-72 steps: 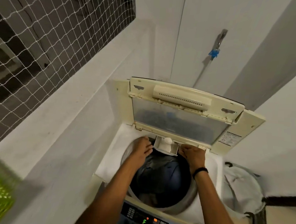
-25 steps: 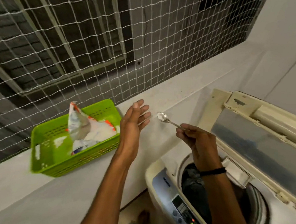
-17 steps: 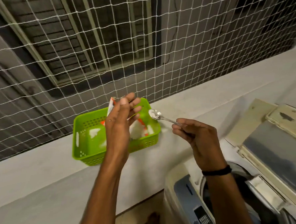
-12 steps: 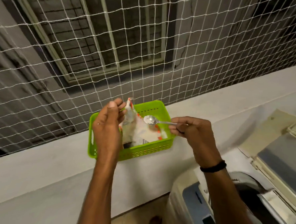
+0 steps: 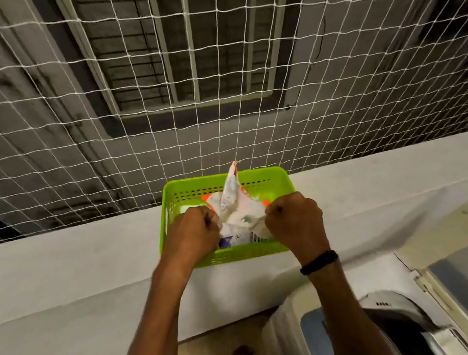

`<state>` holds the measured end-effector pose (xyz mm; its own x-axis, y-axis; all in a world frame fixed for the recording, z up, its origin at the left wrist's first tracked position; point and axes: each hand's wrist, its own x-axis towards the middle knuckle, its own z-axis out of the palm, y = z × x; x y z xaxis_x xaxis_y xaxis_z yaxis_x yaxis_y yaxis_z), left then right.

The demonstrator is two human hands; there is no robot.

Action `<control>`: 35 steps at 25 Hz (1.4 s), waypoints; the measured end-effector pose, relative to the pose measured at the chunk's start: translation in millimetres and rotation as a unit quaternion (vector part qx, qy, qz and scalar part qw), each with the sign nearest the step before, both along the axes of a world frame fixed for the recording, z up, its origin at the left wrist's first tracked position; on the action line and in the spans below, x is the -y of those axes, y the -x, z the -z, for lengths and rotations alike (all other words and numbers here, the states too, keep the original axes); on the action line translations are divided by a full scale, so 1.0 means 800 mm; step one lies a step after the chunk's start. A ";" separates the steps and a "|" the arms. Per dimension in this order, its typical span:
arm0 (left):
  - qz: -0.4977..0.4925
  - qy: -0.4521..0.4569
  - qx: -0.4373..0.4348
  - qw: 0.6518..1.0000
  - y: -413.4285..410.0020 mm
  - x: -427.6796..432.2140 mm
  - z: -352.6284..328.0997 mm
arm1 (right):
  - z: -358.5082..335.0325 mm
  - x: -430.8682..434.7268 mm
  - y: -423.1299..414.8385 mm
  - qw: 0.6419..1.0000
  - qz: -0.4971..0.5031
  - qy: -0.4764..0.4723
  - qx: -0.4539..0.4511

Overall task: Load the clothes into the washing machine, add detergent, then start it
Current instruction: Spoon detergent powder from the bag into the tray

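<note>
- A white net (image 5: 96, 102) is being stretched across the opening above the far edge of the ledge, with a barred window and a grey wall showing behind it.
- A white ledge (image 5: 73, 264) is running from the lower left to the upper right, and the task's things are being carried on its top.
- The washing machine (image 5: 399, 305) is being seen in part at the lower right, below the near edge of the ledge. Its lid (image 5: 456, 259) is being kept raised, and the drum is showing dark, so its contents cannot be told.
- A green basket (image 5: 239, 259) is being carried on the ledge, spanning the top from the far edge by the net to the near edge.
- The detergent packet (image 5: 239, 207), white with orange corners, is being held upright inside the basket, with its crumpled top rising above the rim.
- The left hand (image 5: 195, 229) is being kept at the packet's left side, with the fingers curled tightly around the packet's edge.
- The right hand (image 5: 295, 221) is being kept at the packet's right side, with the fingers closed on the packet there; whether anything else is inside the fist cannot be told.
- A black wristband (image 5: 319, 262) is being worn on the right wrist.
</note>
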<state>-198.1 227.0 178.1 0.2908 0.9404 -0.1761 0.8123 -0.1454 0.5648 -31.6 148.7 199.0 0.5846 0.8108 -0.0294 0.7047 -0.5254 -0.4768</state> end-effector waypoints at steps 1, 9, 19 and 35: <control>-0.001 0.007 -0.004 1.000 0.000 0.000 0.000 | 0.006 -0.005 -0.001 1.000 0.002 0.008 -0.020; 0.015 0.043 0.031 0.999 0.005 -0.004 0.001 | 0.018 -0.033 -0.008 0.925 0.046 -0.039 -0.375; -0.030 -0.004 0.051 0.998 0.004 -0.014 -0.012 | 0.003 0.004 -0.032 0.910 0.075 -0.159 -0.375; -0.074 -0.131 0.255 0.955 -0.029 0.006 -0.038 | -0.005 0.056 -0.063 0.773 0.042 -0.273 -0.570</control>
